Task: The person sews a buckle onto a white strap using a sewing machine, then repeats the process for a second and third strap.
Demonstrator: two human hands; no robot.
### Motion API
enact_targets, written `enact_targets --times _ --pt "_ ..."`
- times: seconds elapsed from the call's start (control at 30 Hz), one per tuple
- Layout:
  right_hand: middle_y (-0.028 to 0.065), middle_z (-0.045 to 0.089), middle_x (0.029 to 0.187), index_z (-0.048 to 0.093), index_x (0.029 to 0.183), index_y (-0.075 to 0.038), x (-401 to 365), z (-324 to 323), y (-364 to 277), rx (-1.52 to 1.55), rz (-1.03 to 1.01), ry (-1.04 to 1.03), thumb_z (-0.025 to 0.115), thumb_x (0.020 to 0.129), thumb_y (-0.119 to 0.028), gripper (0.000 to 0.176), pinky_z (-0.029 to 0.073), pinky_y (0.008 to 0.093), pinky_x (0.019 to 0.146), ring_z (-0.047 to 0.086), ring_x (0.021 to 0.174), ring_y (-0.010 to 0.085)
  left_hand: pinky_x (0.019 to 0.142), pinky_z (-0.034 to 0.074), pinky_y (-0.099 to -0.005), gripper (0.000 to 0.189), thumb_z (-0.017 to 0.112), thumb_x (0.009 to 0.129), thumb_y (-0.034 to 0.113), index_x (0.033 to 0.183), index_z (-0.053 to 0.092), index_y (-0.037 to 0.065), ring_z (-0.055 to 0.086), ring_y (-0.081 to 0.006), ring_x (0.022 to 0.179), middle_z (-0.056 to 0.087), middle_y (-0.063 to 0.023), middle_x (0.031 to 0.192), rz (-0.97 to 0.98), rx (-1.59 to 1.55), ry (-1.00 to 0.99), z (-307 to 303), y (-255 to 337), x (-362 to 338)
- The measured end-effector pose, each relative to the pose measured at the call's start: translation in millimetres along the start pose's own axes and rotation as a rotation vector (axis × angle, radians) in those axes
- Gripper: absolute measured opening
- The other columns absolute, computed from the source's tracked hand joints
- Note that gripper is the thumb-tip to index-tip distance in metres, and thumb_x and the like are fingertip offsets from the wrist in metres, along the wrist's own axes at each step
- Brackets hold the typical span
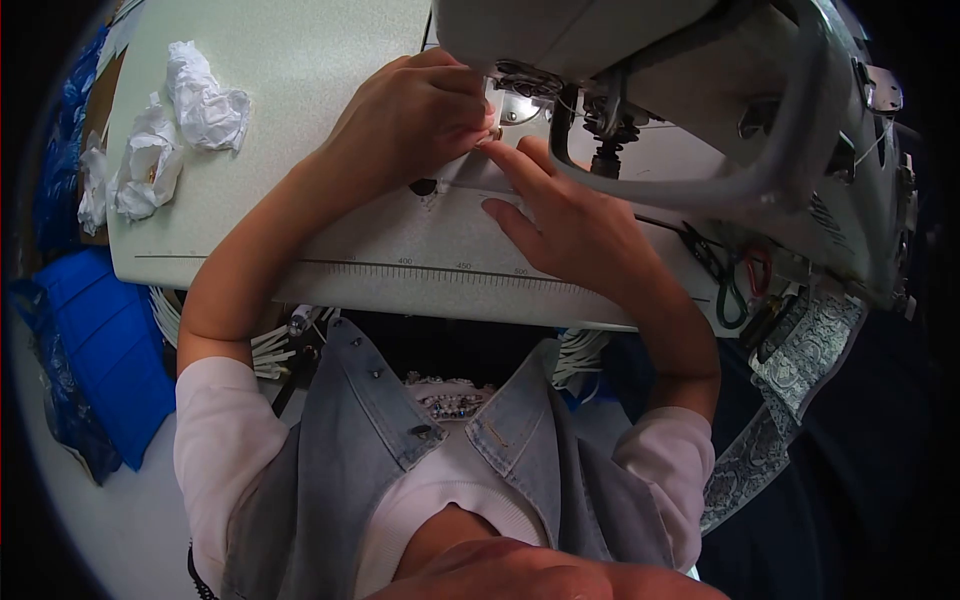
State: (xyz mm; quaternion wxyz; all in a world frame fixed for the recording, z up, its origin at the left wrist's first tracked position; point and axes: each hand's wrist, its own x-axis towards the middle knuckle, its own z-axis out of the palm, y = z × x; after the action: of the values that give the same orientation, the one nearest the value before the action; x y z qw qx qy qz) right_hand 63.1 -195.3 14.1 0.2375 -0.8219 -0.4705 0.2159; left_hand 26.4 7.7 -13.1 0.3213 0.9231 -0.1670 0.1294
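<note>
An industrial sewing machine [560, 45] stands over the white work table, with a bright metal plate [520, 108] under its head. Beside that plate my left hand [425, 115] is closed, its fingertips pinched together at the needle area. What they hold is too small and too hidden to make out. Reaching in from the other side, my right hand [580, 220] has its index finger stretched to the left fingertips and its thumb spread apart. Part of this hand lies behind the machine's curved guard [690, 195].
Crumpled white paper [205, 100] lies on the table's left side. Green-handled scissors [735, 300] and a red-handled tool [757, 270] lie at the right edge. Patterned lace trim [810, 340] hangs there. A blue package [105, 350] is at lower left. A ruler scale [430, 270] marks the front edge.
</note>
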Motion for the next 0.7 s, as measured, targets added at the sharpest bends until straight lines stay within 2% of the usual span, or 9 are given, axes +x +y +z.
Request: enact_targets --times 0.27,0.7 --pt "0.0067 0.053 0.096 0.046 0.126 -0.009 1 -1 -1 -0.079 0.017 -0.016 0.057 0.088 -0.026 0.043 0.049 0.0365 0.060 0.062 0.072 0.0251 0.072 0.050 -0.0331 0.009 0.070 0.071 0.016 0.075 0.066 0.009 0.060 -0.0176 0.084 0.060 0.0014 0.077 0.011 0.048 0.108 10 0 -5" --pt "0.0061 0.056 0.086 0.053 0.119 -0.009 7 2 6 -0.092 -0.034 0.126 0.061 0.084 -0.019 0.037 0.048 0.0362 0.065 0.059 0.078 0.0239 0.071 0.047 -0.0328 0.008 0.069 0.072 0.017 0.076 0.067 0.010 0.059 -0.0161 0.082 0.062 0.0033 0.079 -0.019 0.093 0.123 12 -2 -1"
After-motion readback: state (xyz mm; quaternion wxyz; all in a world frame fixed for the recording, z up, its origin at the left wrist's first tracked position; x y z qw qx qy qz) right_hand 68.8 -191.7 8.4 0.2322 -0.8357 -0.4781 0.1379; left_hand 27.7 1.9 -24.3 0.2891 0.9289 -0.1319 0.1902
